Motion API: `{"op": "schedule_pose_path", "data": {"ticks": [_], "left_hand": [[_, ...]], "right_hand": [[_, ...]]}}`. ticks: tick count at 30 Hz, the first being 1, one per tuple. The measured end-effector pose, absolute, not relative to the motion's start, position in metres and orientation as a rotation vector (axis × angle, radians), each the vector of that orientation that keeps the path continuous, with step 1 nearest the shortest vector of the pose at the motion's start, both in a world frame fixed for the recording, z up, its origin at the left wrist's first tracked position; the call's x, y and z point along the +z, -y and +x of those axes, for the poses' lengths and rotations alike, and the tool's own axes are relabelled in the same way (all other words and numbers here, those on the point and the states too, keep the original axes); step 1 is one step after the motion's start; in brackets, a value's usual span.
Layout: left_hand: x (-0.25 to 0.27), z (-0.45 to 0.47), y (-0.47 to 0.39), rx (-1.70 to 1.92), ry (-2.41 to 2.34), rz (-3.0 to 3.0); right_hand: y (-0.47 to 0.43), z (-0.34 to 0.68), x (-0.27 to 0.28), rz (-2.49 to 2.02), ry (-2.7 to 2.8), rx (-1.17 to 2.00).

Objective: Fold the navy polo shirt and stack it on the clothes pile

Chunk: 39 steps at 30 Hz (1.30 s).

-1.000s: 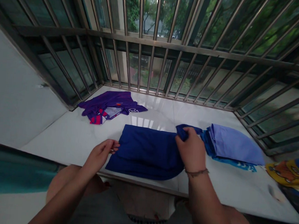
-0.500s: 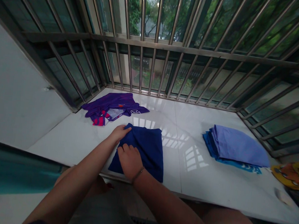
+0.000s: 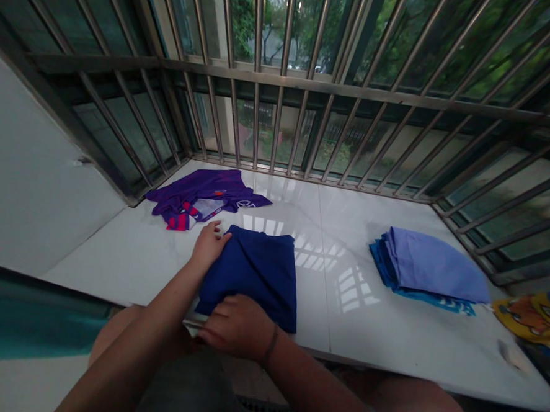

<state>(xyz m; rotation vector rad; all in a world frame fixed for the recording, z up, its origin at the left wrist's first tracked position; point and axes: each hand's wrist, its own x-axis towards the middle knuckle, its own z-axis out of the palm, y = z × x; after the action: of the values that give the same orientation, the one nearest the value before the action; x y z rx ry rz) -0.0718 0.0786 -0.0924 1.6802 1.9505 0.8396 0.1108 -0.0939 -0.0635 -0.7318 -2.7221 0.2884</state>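
A navy blue folded piece of clothing (image 3: 257, 267) lies in front of me at the near edge of the ledge. At its upper left edge is my left hand (image 3: 210, 245), open, with the thumb beside the cloth and the other fingers apart. My right hand (image 3: 240, 325) is over the cloth's near left edge. Its fingers are curled together and the fingertips point down out of sight, so what they hold, if anything, is hidden.
A crumpled purple jersey (image 3: 211, 186) lies at the far left. On the right rests a stack of folded clothes, a lilac one (image 3: 434, 265) over blue ones (image 3: 383, 262). A yellow printed cloth (image 3: 529, 315) is at the far right. Metal window bars (image 3: 283, 79) enclose the white ledge (image 3: 341, 334).
My left hand has let go of the cloth's upper left corner and shifted slightly left. My right hand has slid down toward me from the cloth's left side to its near edge.
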Motion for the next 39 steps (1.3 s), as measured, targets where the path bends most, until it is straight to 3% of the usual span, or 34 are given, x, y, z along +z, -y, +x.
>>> {"op": "schedule_pose_path", "data": {"ticks": [4, 8, 16, 23, 29, 34, 39], "left_hand": [[-0.085, -0.062, -0.060, 0.949, -1.813, 2.165], [-0.096, -0.033, -0.028, 0.784, -1.648, 2.378], [-0.126, -0.022, 0.009, 0.556, -1.881, 2.283], [-0.125, -0.021, 0.007, 0.440, -2.078, 2.242], [-0.141, -0.018, 0.006, 0.437, -2.070, 2.350], [-0.147, -0.005, 0.036, 0.484, -1.836, 2.489], [-0.153, 0.004, 0.105, 0.414, -1.277, 2.866]], "right_hand": [[0.038, 0.155, -0.041, -1.309, 2.373, 0.223], [-0.022, 0.186, -0.041, -1.723, 2.292, 0.166], [-0.059, 0.212, -0.065, -2.065, 2.200, 0.232], [-0.002, 0.199, -0.074, -2.363, 1.697, 0.136], [0.072, 0.199, -0.093, -2.273, 1.764, 0.350], [0.082, 0.254, -0.086, -2.317, 1.543, 0.514], [0.101, 0.327, -0.088, -2.328, 1.497, 0.643]]}}
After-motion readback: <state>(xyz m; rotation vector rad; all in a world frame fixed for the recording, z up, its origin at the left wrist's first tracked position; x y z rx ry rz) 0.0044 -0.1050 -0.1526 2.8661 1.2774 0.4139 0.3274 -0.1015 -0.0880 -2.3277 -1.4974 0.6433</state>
